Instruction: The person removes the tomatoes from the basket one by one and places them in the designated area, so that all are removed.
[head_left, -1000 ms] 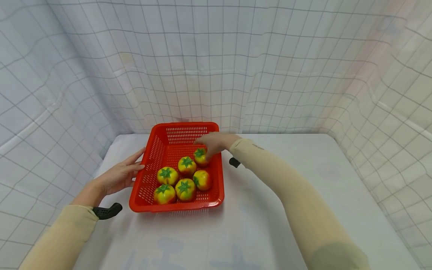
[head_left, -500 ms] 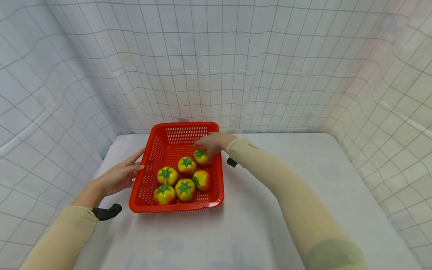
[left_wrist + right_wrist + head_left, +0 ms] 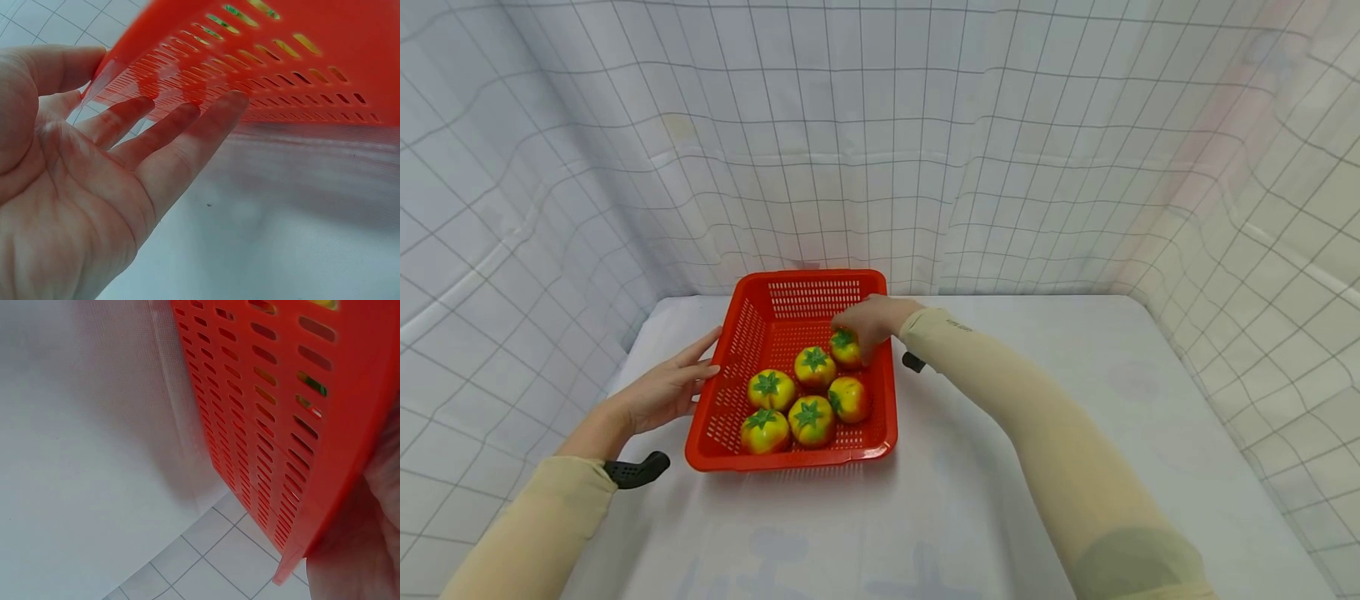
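A red slotted plastic basket sits on the white table with several yellow-red tomatoes inside, each topped by green star-shaped leaves. Over its right rim reaches my right hand, gripping the farthest tomato at the right wall; its fingertips are partly hidden. In the right wrist view, only part of that hand shows past the basket rim. My left hand is at the basket's left side. Its fingers extend nearly straight to the slotted outer wall, with the thumb at the rim.
White cloth walls with a grid pattern surround the table at the back and sides. The white tabletop extends to the right and front of the basket. Black wrist-camera mounts stick out from both sleeves.
My right hand has settled lower and its fingers have closed around the far tomato. The right forearm has shifted slightly left. My left hand, the basket and the other tomatoes stay in place.
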Tool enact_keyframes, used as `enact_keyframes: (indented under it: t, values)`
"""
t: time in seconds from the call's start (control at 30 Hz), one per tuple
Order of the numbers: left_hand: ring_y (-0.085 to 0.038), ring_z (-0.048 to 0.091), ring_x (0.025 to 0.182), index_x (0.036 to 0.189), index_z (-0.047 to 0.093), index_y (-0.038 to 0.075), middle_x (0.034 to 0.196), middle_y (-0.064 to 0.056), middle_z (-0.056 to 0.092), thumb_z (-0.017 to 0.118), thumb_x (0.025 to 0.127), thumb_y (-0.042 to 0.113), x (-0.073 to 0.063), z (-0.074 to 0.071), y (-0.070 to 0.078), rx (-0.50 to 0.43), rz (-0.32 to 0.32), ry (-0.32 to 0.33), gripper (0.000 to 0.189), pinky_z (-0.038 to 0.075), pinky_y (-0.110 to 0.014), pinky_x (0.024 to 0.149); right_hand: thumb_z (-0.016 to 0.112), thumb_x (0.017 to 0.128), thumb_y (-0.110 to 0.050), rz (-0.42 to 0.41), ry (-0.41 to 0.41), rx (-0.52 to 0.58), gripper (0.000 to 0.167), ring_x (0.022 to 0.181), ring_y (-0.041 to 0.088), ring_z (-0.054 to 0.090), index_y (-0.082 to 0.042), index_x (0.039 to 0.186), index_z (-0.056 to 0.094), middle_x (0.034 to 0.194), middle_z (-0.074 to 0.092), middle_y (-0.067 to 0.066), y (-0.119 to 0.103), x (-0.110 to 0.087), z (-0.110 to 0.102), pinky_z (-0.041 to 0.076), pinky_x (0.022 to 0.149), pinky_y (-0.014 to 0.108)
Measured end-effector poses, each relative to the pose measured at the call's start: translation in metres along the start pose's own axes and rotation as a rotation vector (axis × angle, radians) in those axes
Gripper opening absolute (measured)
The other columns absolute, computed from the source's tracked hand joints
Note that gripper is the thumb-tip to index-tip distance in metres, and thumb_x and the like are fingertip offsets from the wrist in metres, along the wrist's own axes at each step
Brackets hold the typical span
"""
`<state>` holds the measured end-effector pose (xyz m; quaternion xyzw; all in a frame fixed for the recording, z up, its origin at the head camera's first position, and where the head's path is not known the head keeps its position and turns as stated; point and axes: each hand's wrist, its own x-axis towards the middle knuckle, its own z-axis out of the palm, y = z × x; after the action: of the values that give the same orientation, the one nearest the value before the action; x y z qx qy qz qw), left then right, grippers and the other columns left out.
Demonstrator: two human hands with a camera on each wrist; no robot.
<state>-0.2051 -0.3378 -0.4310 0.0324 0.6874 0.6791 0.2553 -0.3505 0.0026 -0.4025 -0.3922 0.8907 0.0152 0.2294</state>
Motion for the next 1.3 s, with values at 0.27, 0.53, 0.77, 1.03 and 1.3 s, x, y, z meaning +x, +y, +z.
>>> enact_keyframes:
  t: [0.27, 0.53, 0.77, 1.03, 1.3]
  values:
    - [-0.02, 0.064, 0.116, 0.165, -0.005, 0.033, 0.15, -0.009, 0.042, 0.044, 0.111, 0.023, 0.002, 0.002, 0.0, -0.01, -0.001, -0.002, 0.073, 0.057, -0.044, 0.093, 0.088, 0.081, -0.033, 0.021, 0.023, 0.005, 0.077, 0.126, 0.015, 0.047, -0.026, 0.149, 0.052, 0.143, 0.056, -0.008, -0.004, -0.003, 0.0, 0.02, 0.121, 0.043]
    - [-0.02, 0.064, 0.117, 0.165, -0.005, 0.034, 0.151, -0.009, 0.039, 0.044, 0.112, 0.023, 0.003, 0.003, 0.0, -0.016, -0.002, -0.001, 0.073, 0.057, -0.044, 0.093, 0.088, 0.08, -0.036, 0.009, 0.036, -0.001, 0.066, 0.116, 0.013, 0.051, -0.029, 0.137, 0.056, 0.127, 0.061, -0.012, 0.0, 0.002, 0.002, 0.022, 0.119, 0.043]
    - [-0.019, 0.063, 0.117, 0.165, -0.005, 0.033, 0.148, -0.006, 0.042, 0.044, 0.112, 0.024, 0.001, 0.003, 0.002, 0.004, -0.003, 0.0, 0.073, 0.056, -0.043, 0.093, 0.086, 0.08, -0.026, -0.061, 0.105, 0.121, 0.067, 0.113, 0.013, 0.051, -0.022, 0.138, 0.054, 0.127, 0.057, -0.008, 0.001, -0.007, -0.006, 0.046, 0.103, 0.034]
    - [-0.018, 0.061, 0.118, 0.164, -0.004, 0.036, 0.155, -0.009, 0.033, 0.044, 0.112, 0.025, 0.001, -0.001, 0.002, -0.002, -0.012, 0.009, 0.072, 0.056, -0.043, 0.094, 0.084, 0.081, -0.02, -0.128, 0.22, 0.381, 0.075, 0.118, 0.015, 0.048, -0.017, 0.145, 0.045, 0.134, 0.05, -0.002, 0.011, -0.03, -0.027, 0.049, 0.096, 0.029]
    - [-0.018, 0.06, 0.12, 0.164, -0.005, 0.038, 0.161, -0.013, 0.023, 0.043, 0.112, 0.026, 0.002, -0.001, 0.0, -0.017, -0.031, 0.004, 0.072, 0.055, -0.044, 0.095, 0.081, 0.079, -0.015, -0.136, 0.3, 0.529, 0.075, 0.117, 0.019, 0.049, -0.019, 0.144, 0.044, 0.133, 0.046, 0.001, 0.033, -0.06, -0.037, 0.051, 0.094, 0.032]
